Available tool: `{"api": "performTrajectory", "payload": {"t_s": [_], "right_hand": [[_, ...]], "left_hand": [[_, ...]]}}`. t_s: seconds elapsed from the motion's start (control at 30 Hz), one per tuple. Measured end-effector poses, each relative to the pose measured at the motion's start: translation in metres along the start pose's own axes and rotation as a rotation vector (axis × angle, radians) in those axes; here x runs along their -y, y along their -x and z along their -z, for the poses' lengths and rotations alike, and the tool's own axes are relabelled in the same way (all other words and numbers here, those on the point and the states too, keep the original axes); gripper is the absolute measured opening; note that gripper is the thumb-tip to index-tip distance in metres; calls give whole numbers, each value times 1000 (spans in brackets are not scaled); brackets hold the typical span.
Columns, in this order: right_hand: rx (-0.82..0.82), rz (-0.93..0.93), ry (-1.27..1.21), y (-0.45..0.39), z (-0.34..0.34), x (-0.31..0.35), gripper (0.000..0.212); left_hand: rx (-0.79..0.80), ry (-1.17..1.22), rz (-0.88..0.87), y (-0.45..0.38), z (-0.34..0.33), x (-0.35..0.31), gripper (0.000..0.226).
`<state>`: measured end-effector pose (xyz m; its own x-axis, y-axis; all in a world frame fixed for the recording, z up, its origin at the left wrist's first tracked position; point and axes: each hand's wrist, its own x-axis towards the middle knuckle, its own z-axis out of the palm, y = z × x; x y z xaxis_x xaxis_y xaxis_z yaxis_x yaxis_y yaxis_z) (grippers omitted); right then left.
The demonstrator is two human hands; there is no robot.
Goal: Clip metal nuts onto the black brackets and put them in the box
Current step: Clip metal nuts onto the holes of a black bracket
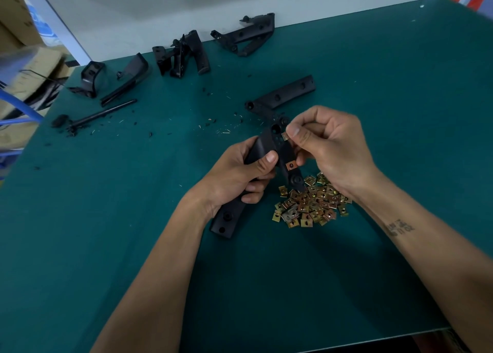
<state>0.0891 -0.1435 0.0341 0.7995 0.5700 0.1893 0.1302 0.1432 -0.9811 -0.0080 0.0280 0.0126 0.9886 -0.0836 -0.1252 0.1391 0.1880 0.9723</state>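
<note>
Head view: left hand (234, 181) grips a black bracket (269, 144) above the green desk (400, 99). Right hand (330, 144) pinches a nut (285, 136) at the bracket's upper edge; another nut (291, 165) is already clipped on lower down. Nut pile (309, 206) lies on the desk just below the hands. Spare brackets (184, 56) sit far back.

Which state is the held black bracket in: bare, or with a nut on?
With a nut on: a copper-coloured nut sits clipped on the bracket edge, below the right hand.

Nut (285, 137) mostly hidden under right hand (328, 149) thumb; bracket (266, 149) middle hidden by left hand (234, 179).
</note>
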Motion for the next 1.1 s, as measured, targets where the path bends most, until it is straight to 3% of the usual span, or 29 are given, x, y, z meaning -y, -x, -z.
{"api": "performTrajectory", "payload": {"t_s": [0.23, 0.57, 0.77, 1.1], "right_hand": [[-33, -13, -24, -2, 0, 0, 13], [-32, 1, 28, 0, -1, 0, 11], [-95, 0, 21, 3, -4, -4, 14], [-89, -8, 184, 7, -5, -8, 15]], "left_hand": [[-14, -5, 2, 0, 0, -1, 24], [7, 16, -14, 0, 1, 1, 7], [1, -7, -3, 0, -1, 1, 16], [-44, -96, -19, 1, -4, 1, 15]]}}
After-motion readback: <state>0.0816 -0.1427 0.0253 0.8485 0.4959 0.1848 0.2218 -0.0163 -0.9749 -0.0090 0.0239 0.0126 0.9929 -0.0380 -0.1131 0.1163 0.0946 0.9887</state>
